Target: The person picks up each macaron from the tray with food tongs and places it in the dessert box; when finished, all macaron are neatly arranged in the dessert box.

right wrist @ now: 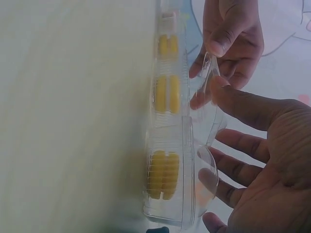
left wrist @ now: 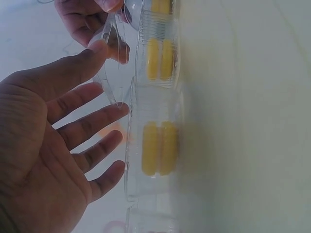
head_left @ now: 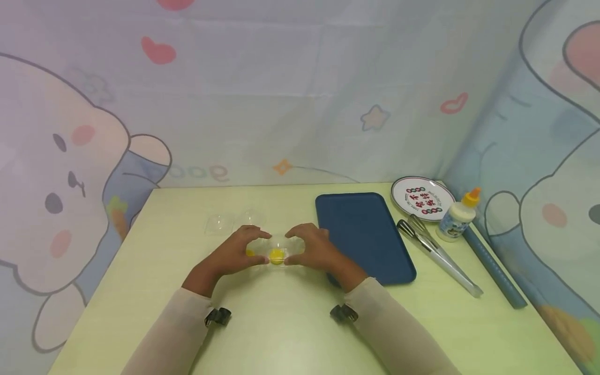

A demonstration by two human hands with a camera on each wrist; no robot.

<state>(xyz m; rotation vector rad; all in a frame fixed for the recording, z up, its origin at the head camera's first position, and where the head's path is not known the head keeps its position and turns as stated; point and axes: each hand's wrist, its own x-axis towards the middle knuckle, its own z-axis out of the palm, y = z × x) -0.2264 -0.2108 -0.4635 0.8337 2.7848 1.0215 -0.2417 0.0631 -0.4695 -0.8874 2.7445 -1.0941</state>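
My left hand (head_left: pixel 241 251) and right hand (head_left: pixel 315 247) pinch a clear lid (left wrist: pixel 112 87), other fingers spread, above clear boxes (left wrist: pixel 151 191) of yellow rounds (left wrist: pixel 159 148) below my fingertips; right of my fingers lie a blue tray (head_left: pixel 367 239), then tongs (head_left: pixel 440 256) and a printed plate (head_left: pixel 423 199) farther off.

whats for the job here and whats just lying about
Likely job:
yellow rounds
clear boxes
clear lid, pinched by left hand and right hand
perhaps clear pieces behind

Seemingly idle:
blue tray
white plate
tongs
bottle
long blue bar
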